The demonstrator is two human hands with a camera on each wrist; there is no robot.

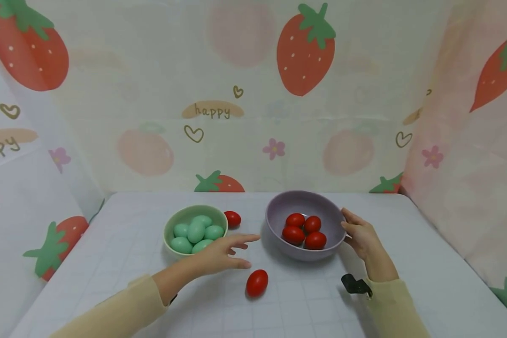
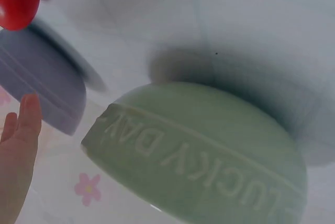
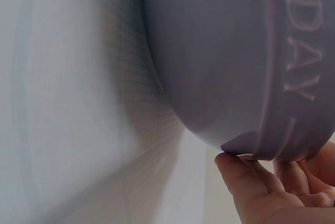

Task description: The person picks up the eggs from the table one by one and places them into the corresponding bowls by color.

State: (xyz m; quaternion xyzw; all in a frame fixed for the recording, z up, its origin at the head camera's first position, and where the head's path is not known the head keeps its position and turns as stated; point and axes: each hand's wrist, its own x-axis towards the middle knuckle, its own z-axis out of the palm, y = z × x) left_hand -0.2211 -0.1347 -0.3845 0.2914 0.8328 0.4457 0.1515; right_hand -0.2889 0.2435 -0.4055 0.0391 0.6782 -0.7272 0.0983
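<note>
My left hand (image 1: 219,253) reaches over the table with fingers extended and nothing held, beside the green bowl (image 1: 167,237), whose near right rim it overlaps in the head view. Several pale green eggs (image 1: 196,231) lie in that bowl. With my right hand (image 1: 363,234) I grip the right rim of a purple bowl (image 1: 304,253); the right wrist view shows my fingertips (image 3: 230,164) against its outer side. Several red eggs (image 1: 293,234) sit inside it. One red egg (image 1: 257,283) lies on the table below my left fingertips, another red egg (image 1: 232,219) behind the green bowl's right side.
The white table (image 1: 308,305) has a faint grid pattern. Strawberry-printed sheets (image 1: 253,61) stand along its back and sides. A black device (image 1: 357,284) is attached at my right wrist.
</note>
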